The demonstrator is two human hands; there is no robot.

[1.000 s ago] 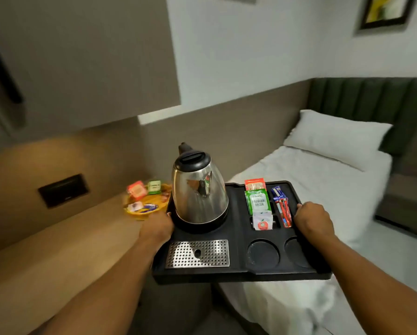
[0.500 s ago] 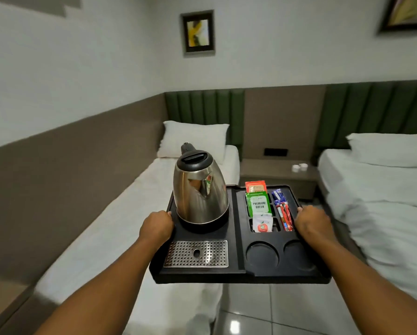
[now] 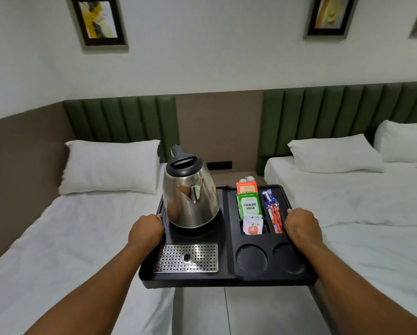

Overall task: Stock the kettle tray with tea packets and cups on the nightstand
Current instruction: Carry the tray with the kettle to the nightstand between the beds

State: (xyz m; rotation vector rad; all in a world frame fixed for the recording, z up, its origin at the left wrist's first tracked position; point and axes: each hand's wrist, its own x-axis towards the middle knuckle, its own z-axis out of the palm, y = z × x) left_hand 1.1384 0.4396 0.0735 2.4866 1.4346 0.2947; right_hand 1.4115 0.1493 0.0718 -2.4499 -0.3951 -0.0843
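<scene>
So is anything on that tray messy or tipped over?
Nothing is spilled or tipped. The kettle stands upright on the tray, and the tea packets sit in their slots. Only the two round cup wells are empty; the cups wait on the nightstand behind.

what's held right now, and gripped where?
The black kettle tray, carried by both hands: left hand on its left edge beside the kettle, right hand on its right edge.

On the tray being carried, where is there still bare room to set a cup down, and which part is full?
Two round cup recesses at the black tray's near right corner are bare, bordered by the perforated drip grate and the right hand. The packet slots behind them are crowded with tea packets and sachet sticks; the kettle fills the far left.
</scene>
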